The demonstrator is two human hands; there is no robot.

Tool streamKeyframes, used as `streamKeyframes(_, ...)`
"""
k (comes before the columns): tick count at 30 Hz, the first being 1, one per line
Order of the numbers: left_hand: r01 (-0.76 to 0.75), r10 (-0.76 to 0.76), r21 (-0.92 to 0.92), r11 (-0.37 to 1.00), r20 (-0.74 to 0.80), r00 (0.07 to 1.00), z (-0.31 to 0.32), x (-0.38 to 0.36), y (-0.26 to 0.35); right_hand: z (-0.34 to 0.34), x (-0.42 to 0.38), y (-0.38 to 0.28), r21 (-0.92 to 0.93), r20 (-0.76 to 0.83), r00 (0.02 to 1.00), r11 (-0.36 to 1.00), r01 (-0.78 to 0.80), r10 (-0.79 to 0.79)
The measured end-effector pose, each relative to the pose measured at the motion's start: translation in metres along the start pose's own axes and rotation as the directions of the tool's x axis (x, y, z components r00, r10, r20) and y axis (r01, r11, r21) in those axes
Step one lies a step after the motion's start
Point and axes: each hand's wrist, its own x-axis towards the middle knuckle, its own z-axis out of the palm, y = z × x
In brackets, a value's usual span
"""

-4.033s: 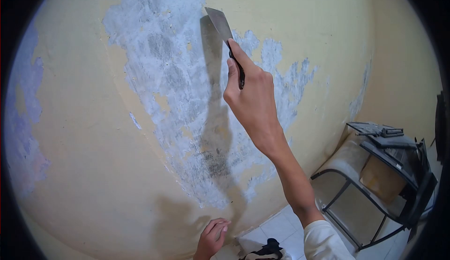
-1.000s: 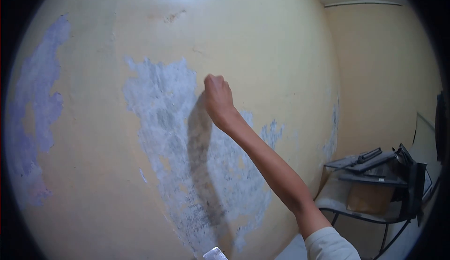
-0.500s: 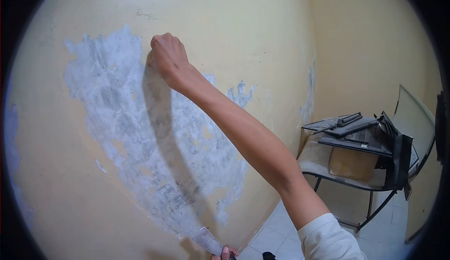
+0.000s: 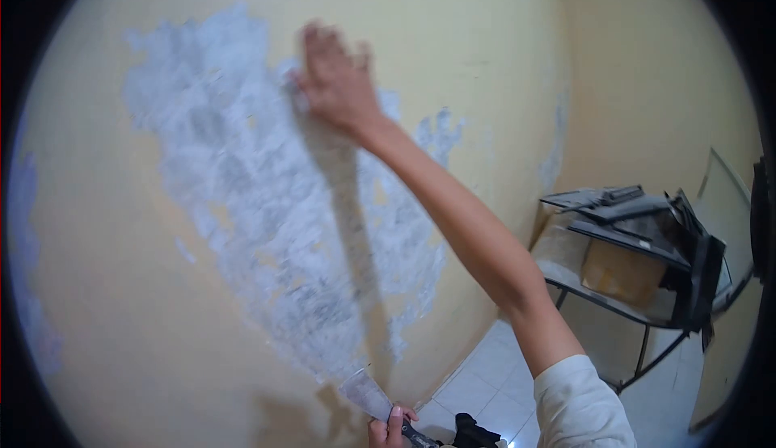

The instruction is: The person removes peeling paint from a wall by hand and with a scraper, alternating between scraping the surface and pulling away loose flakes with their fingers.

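Note:
My right hand is at the upper wall, its back towards me and its fingers spread, somewhat blurred by motion. It lies over the upper right side of a bare grey-white patch where the yellow paint has come off. Low in the view, my left hand is closed around the dark handle of a putty knife. The knife's flat, whitish blade points up and left, close to the patch's lower tip. Part of the left hand is cut off by the bottom edge.
Yellow painted wall surrounds the patch. To the right, a chair with a dark metal frame bears several dark flat panels and a brown box. White floor tiles and a black object lie below.
My right hand has gone from a fist to spread fingers and moved right and slightly up. The putty knife shows a little more of its handle. The view has shifted slightly.

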Motion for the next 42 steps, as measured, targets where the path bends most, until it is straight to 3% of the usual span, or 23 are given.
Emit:
streamKeyframes(1,0.051,-0.051,0.002,0.999,-0.008,0.999,-0.004,-0.003,0.003,0.000,0.004,0.001,-0.073,-0.030,0.994,0.991,-0.110,0.108)
streamKeyframes(5,-0.052,0.054,0.030,0.998,-0.067,0.996,-0.022,-0.011,-0.004,-0.015,0.006,-0.002,0.021,-0.056,0.983,0.984,-0.175,0.176)
streamKeyframes(7,-0.047,0.047,-0.001,0.999,-0.141,0.989,-0.027,-0.015,-0.014,-0.020,0.008,-0.004,0.226,0.044,0.988,0.965,0.134,-0.147)
streamKeyframes(10,-0.001,-0.009,-0.045,0.999,-0.221,0.975,-0.032,-0.016,-0.014,-0.003,-0.007,0.003,0.049,0.076,0.961,0.964,0.262,-0.266)
streamKeyframes(12,0.035,-0.045,-0.045,0.998,-0.247,0.968,-0.036,-0.021,-0.010,0.006,-0.016,0.004,0.006,0.068,0.989,0.992,0.129,-0.129)
streamKeyframes(14,0.041,-0.046,-0.027,0.999,-0.234,0.971,-0.038,-0.023,-0.017,0.015,-0.014,-0.005,0.179,-0.087,0.967,0.959,-0.221,0.239)
streamKeyframes(16,0.040,-0.031,0.040,0.998,-0.211,0.977,-0.042,-0.022,-0.018,0.006,-0.016,-0.003,0.227,-0.051,0.988,0.965,-0.131,0.147)
streamKeyframes(18,0.036,-0.022,0.062,0.997,-0.220,0.975,-0.037,-0.024,-0.015,0.001,-0.019,0.002,-0.100,-0.001,0.991,0.986,0.135,-0.136)
streamKeyframes(20,0.071,-0.060,0.039,0.997,-0.232,0.971,-0.034,-0.026,-0.015,-0.002,-0.022,0.005,-0.117,-0.023,0.999,0.993,0.019,-0.022)
streamKeyframes(22,0.070,-0.059,0.036,0.997,-0.236,0.970,-0.028,-0.026,-0.022,-0.002,-0.033,0.007,-0.034,-0.253,0.907,0.934,-0.357,0.337)
streamKeyframes(24,0.091,-0.080,0.043,0.995,-0.209,0.975,-0.031,-0.033,-0.035,-0.034,-0.096,-0.009,0.193,-0.168,0.941,0.946,-0.262,0.295)
streamKeyframes(25,0.160,-0.148,0.043,0.986,-0.193,0.970,-0.036,-0.036,-0.047,-0.047,-0.154,-0.021,0.157,-0.103,0.973,0.969,-0.189,0.207)
streamKeyframes(27,0.238,-0.239,-0.028,0.971,-0.198,0.951,-0.019,-0.032,-0.038,-0.108,-0.277,-0.061,0.417,0.269,0.948,0.866,-0.275,0.171)
streamKeyframes(28,0.248,-0.247,-0.018,0.969,-0.170,0.954,-0.012,-0.033,-0.042,-0.143,-0.348,-0.079,0.441,0.426,0.897,0.838,-0.322,0.121)
streamKeyframes(29,0.235,-0.226,0.076,0.969,-0.111,0.968,-0.007,-0.035,-0.047,-0.192,-0.411,-0.099,0.364,0.699,0.688,0.730,-0.578,0.196)
streamKeyframes(30,0.209,-0.203,0.171,0.963,-0.052,0.978,-0.003,-0.035,-0.053,-0.241,-0.479,-0.114,0.305,0.812,0.528,0.590,-0.747,0.249)
streamKeyframes(31,0.199,-0.209,0.277,0.940,0.007,0.978,0.001,-0.033,-0.060,-0.303,-0.502,-0.124,0.031,0.955,0.122,0.317,-0.948,0.271)
streamKeyframes(32,0.193,-0.208,0.291,0.937,0.022,0.978,0.012,-0.031,-0.067,-0.365,-0.544,-0.137,-0.063,0.936,0.040,0.280,-0.958,0.350)
streamKeyframes(34,-0.014,-0.050,0.370,0.929,0.162,0.985,0.043,-0.029,-0.079,-0.482,-0.568,-0.159,-0.233,0.808,-0.295,-0.183,-0.955,0.509)
streamKeyframes(36,-0.081,-0.009,0.352,0.933,0.246,0.969,0.089,-0.035,-0.073,-0.578,-0.577,-0.166,-0.275,0.619,-0.448,-0.356,-0.893,0.646)
streamKeyframes(39,-0.051,-0.191,0.393,0.918,0.552,0.812,0.181,-0.049,-0.050,-0.671,-0.575,-0.139,-0.190,0.407,-0.382,-0.332,-0.924,0.830)
streamKeyframes(40,-0.077,-0.251,0.458,0.886,0.612,0.750,0.214,-0.057,-0.050,-0.686,-0.535,-0.120,-0.282,0.361,-0.370,-0.278,-0.918,0.856)
streamKeyframes(42,-0.135,-0.254,0.426,0.895,0.733,0.631,0.289,-0.082,-0.043,-0.714,-0.520,-0.094,0.006,0.358,-0.255,-0.275,-0.962,0.898)
